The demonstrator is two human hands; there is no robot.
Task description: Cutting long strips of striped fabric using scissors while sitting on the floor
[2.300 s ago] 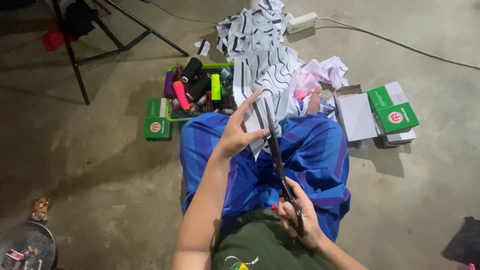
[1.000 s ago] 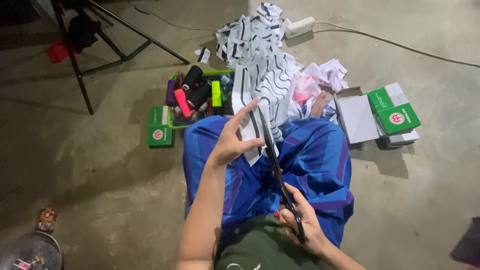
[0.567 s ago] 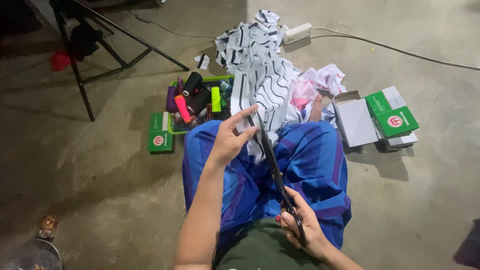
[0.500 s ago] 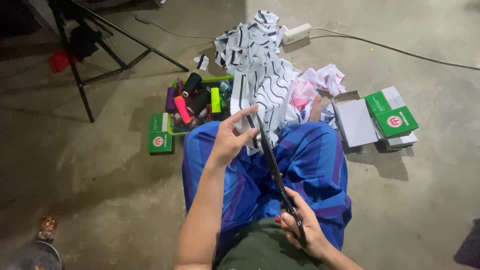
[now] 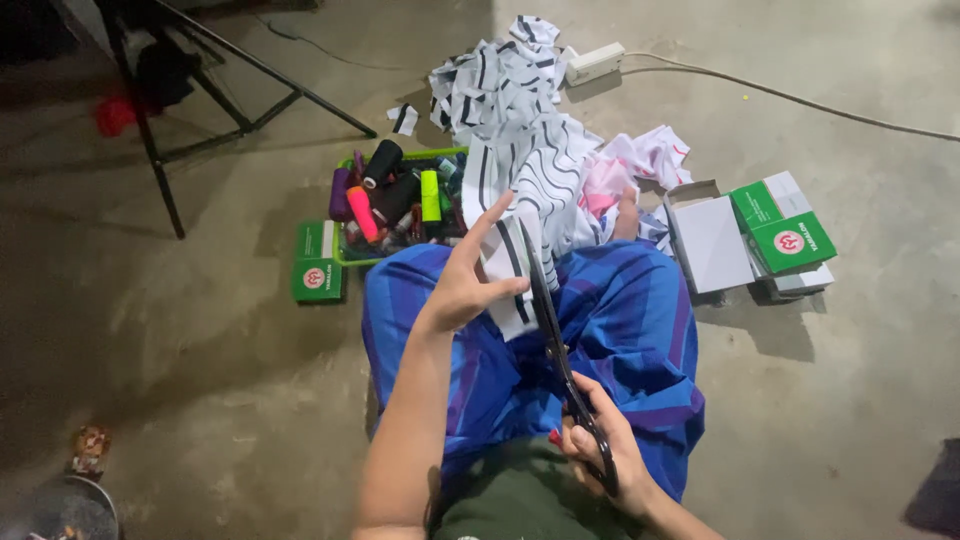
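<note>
Striped white-and-black fabric [image 5: 520, 190]: one strip end pinched between thumb and fingers of the left hand [image 5: 465, 285] above the blue-clad lap, the rest trailing forward onto a heap on the concrete floor [image 5: 200, 330]. Black scissors [image 5: 555, 340]: gripped by the closed right hand [image 5: 605, 460] through the handle loops, blades slightly parted and lying against the strip's edge. Surroundings: green tray of thread spools [image 5: 400, 195] just ahead of the knees, green boxes [image 5: 780, 230] to the right, white power strip [image 5: 592, 62] beyond the heap, black stand legs [image 5: 240, 90] at upper left.
</note>
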